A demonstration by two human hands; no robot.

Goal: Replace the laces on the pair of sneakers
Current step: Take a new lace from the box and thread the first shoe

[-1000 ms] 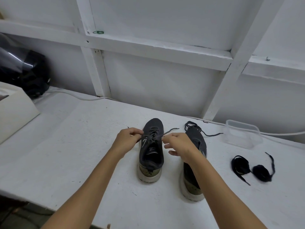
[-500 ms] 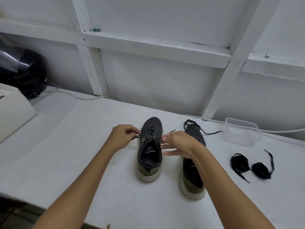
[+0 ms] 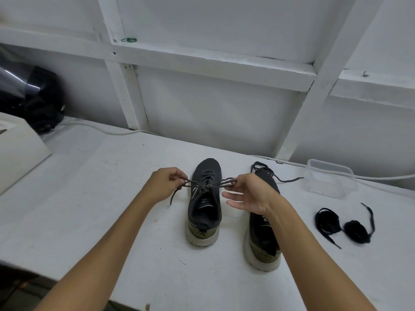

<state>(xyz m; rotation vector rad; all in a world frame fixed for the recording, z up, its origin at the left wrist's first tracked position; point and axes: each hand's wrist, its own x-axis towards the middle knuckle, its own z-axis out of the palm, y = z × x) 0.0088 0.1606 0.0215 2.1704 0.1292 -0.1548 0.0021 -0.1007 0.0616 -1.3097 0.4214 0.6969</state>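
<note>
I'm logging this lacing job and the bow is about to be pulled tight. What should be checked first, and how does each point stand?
1. Left hand pinches a lace loop: ok.
2. Right hand pinches the other loop: ok.
3. Left sneaker flat on the table: ok.
4. Knot centred over the eyelets: cannot tell.
5. Right sneaker tied: not ok, its lace trails loose.

We see two dark grey sneakers (image 3: 205, 198) with off-white soles, olive speckled heels and thin white side stripes, threaded with dark grey laces (image 3: 207, 184), on a white, faintly flecked tabletop (image 3: 89, 198). Two coiled black laces (image 3: 343, 225) lie beside a clear box (image 3: 331, 178). We note a white wall (image 3: 213, 108), a green band (image 3: 129, 39) and something glossy black (image 3: 29, 95).
</note>
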